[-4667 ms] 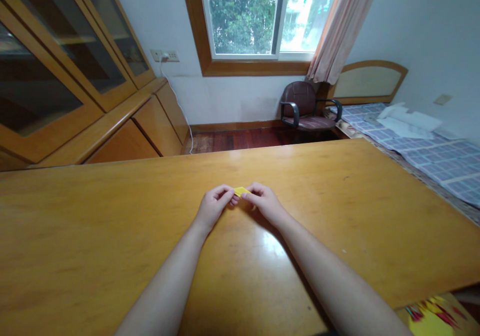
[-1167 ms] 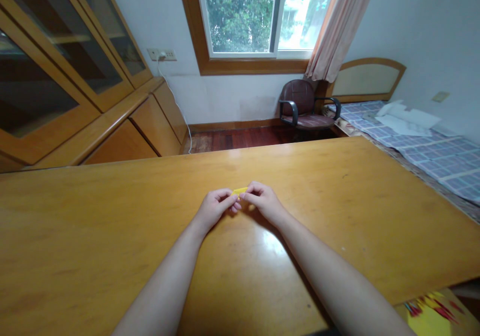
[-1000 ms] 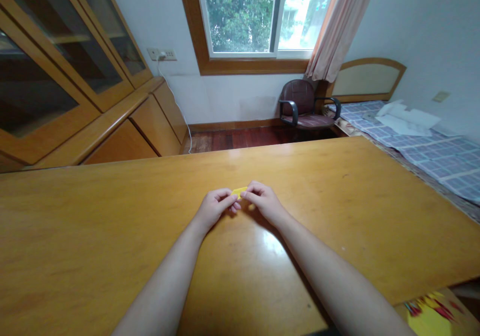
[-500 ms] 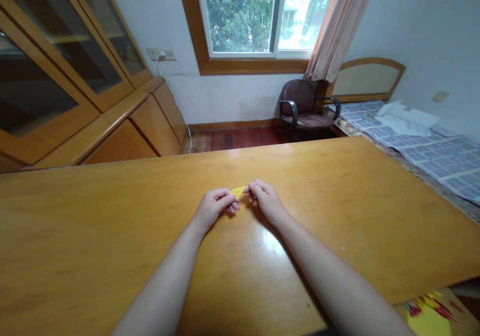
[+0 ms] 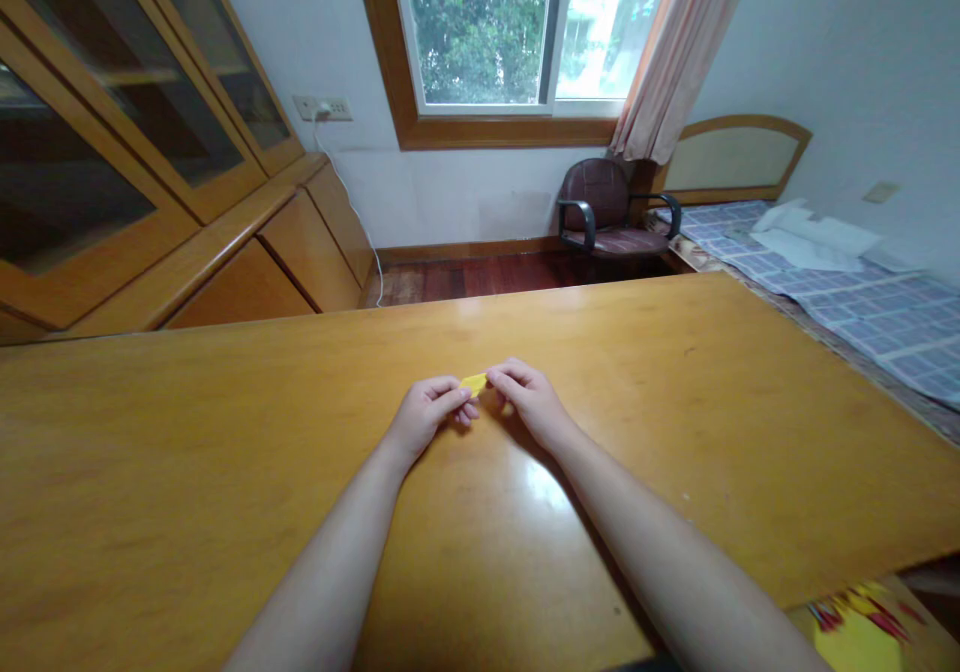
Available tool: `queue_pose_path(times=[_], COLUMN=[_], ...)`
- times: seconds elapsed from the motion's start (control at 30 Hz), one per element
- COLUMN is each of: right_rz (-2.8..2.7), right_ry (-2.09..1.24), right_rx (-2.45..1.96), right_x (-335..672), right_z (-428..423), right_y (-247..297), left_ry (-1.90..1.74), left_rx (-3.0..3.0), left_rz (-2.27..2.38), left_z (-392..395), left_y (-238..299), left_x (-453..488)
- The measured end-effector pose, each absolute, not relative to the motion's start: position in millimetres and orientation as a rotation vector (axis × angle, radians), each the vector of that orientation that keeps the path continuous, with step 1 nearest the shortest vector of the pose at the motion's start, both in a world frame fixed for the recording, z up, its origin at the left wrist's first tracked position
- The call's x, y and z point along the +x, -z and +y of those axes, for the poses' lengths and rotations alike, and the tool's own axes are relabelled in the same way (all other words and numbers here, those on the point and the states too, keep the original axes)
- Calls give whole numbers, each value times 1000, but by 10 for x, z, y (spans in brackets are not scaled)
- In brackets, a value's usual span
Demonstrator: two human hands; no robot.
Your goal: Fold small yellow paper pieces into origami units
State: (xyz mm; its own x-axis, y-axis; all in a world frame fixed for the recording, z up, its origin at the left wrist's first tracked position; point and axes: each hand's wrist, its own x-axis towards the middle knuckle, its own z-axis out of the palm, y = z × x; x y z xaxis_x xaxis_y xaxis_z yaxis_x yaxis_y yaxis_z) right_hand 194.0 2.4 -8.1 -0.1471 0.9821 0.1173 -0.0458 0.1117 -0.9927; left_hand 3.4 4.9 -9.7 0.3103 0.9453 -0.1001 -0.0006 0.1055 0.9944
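A small folded piece of yellow paper point(image 5: 474, 383) is held just above the wooden table point(image 5: 225, 432), near its middle. My left hand point(image 5: 427, 415) pinches the paper's left end with thumb and forefinger. My right hand point(image 5: 529, 400) pinches its right end, fingers curled. Most of the paper is hidden between the fingertips. Both forearms reach in from the near edge.
Yellow and red paper pieces point(image 5: 862, 627) lie below the table's near right corner. Beyond the table are a dark office chair point(image 5: 607, 214), a bed with a checked cover point(image 5: 862, 292), wooden glass-door cabinets point(image 5: 150, 182) on the left and a window point(image 5: 517, 32).
The hands have stayed in place over the table. The right fingers let part of the paper show half a second ago and have closed back onto its right end.
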Motion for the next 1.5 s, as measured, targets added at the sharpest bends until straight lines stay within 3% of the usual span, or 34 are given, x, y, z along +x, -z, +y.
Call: queue_pose_path(times=[0.33,0.67,1.5], right_rz=[-1305,-1261,-1199], right_ry=[-1174,-1149,-1216], right_rx=[-1065,-1125,-1058], right_x=[1920,1908,1889], right_z=[37,45,25], right_y=[115,126,92], left_ry=[-890,-1149,-1120], left_rx=[1300,1256,1286], left_rz=[1027,1080,1070], left_z=[51,80,86], left_y=[85,129,152], left_x=[60,76,48])
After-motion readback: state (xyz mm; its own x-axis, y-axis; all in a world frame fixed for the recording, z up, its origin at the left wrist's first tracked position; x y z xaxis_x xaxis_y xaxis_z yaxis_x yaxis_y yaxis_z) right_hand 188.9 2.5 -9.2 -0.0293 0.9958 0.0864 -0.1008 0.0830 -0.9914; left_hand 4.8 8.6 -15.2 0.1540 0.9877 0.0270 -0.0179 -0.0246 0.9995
